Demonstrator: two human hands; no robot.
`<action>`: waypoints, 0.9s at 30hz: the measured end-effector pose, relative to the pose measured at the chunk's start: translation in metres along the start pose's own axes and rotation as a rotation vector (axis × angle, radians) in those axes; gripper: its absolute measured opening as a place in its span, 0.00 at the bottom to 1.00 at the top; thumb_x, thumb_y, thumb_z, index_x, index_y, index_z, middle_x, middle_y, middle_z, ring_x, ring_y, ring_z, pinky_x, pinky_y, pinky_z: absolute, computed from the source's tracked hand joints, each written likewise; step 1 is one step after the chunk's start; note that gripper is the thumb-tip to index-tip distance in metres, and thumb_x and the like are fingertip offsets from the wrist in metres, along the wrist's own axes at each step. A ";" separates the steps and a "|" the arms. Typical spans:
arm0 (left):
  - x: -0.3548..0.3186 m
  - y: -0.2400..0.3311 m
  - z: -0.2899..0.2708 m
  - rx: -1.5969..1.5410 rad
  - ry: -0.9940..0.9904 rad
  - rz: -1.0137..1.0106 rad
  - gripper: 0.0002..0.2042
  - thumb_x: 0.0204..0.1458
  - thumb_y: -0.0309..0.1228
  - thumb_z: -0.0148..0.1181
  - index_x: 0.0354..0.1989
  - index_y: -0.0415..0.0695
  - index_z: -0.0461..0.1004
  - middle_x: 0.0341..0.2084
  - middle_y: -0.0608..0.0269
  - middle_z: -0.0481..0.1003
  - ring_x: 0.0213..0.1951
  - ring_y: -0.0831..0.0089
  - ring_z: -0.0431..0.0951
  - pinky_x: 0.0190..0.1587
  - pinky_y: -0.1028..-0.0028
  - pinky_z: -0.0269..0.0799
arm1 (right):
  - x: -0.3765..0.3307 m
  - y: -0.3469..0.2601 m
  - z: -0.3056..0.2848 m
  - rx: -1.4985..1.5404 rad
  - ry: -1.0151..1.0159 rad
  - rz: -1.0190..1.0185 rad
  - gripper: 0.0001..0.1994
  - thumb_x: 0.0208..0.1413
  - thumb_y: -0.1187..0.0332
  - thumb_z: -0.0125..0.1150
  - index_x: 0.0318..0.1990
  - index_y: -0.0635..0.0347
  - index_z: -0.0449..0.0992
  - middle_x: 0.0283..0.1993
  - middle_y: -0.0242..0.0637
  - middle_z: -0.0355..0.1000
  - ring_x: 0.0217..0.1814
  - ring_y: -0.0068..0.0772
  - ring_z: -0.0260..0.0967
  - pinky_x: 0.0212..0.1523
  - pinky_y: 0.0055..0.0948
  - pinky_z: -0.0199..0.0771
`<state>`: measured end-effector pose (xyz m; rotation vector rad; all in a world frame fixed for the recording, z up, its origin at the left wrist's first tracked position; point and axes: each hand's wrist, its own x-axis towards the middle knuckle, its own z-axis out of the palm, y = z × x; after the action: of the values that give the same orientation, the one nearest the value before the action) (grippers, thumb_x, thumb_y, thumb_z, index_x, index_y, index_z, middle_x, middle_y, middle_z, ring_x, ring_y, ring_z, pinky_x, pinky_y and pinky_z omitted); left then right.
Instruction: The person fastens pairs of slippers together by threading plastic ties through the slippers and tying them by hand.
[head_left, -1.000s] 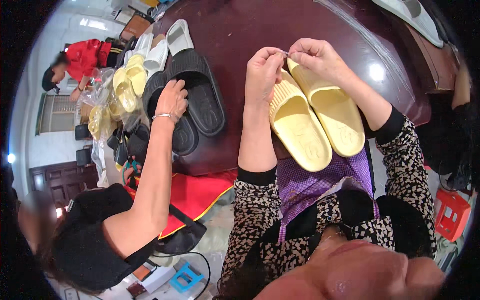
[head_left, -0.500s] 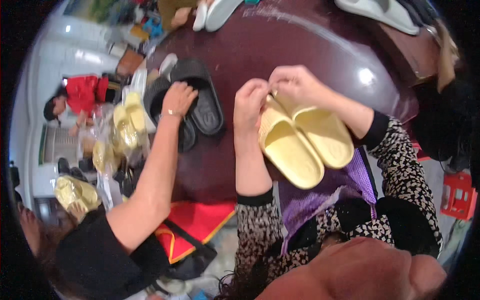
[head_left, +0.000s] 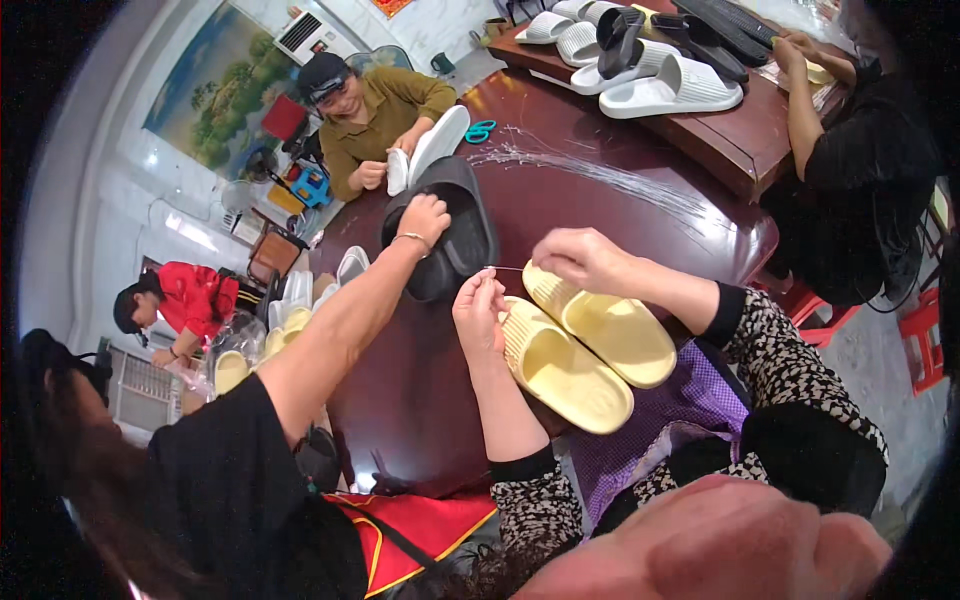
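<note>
My left hand pinches one end of a thin strand beside the toe of a pair of pale yellow slippers. From there the strand stretches across to my right hand, whose fingers close on it just above the other slipper's toe. Side by side, the slippers rest at the near table edge, heels toward me, partly over a purple cloth. Left of my hands, a co-worker's hand is on a pair of black slippers.
Clear loose strands and teal scissors lie across the dark red table. Opposite, a person holds white slippers. A raised wooden board at the far right bears white and black slippers. Red stools stand right.
My hands have drawn apart, and the strand now shows stretched between them. The view has shifted, showing more of the table's far side. The co-worker's hand remains on the black slippers.
</note>
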<state>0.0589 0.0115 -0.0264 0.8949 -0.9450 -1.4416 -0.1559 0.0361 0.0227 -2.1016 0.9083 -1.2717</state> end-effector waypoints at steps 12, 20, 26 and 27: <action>0.027 0.003 -0.010 -0.040 0.221 0.073 0.07 0.54 0.24 0.51 0.40 0.39 0.70 0.33 0.60 0.74 0.24 0.72 0.74 0.25 0.75 0.71 | -0.032 -0.038 -0.006 -0.400 -0.447 -0.101 0.08 0.49 0.68 0.56 0.35 0.61 0.73 0.30 0.41 0.69 0.37 0.43 0.68 0.41 0.39 0.69; 0.029 0.008 -0.012 -0.073 0.280 0.089 0.08 0.52 0.25 0.52 0.41 0.39 0.69 0.30 0.58 0.74 0.23 0.71 0.73 0.25 0.72 0.71 | -0.035 -0.023 0.015 -0.572 -0.525 -0.106 0.09 0.50 0.65 0.54 0.33 0.61 0.73 0.30 0.43 0.70 0.41 0.44 0.69 0.42 0.40 0.69; 0.028 0.006 -0.016 -0.153 0.304 0.103 0.08 0.52 0.25 0.52 0.39 0.39 0.69 0.27 0.58 0.74 0.21 0.72 0.72 0.24 0.72 0.70 | -0.035 -0.016 0.019 -0.583 -0.520 -0.030 0.09 0.48 0.65 0.54 0.33 0.61 0.73 0.33 0.47 0.72 0.43 0.44 0.70 0.43 0.42 0.69; 0.027 0.007 -0.015 -0.155 0.304 0.102 0.08 0.52 0.25 0.52 0.39 0.39 0.69 0.27 0.58 0.74 0.21 0.72 0.72 0.24 0.72 0.70 | -0.035 -0.017 0.017 -0.593 -0.496 -0.018 0.09 0.48 0.66 0.55 0.33 0.61 0.73 0.33 0.47 0.72 0.41 0.43 0.70 0.41 0.41 0.70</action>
<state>0.0739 -0.0168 -0.0260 0.9058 -0.6344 -1.2314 -0.1476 0.0747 0.0081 -2.6999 1.1192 -0.4522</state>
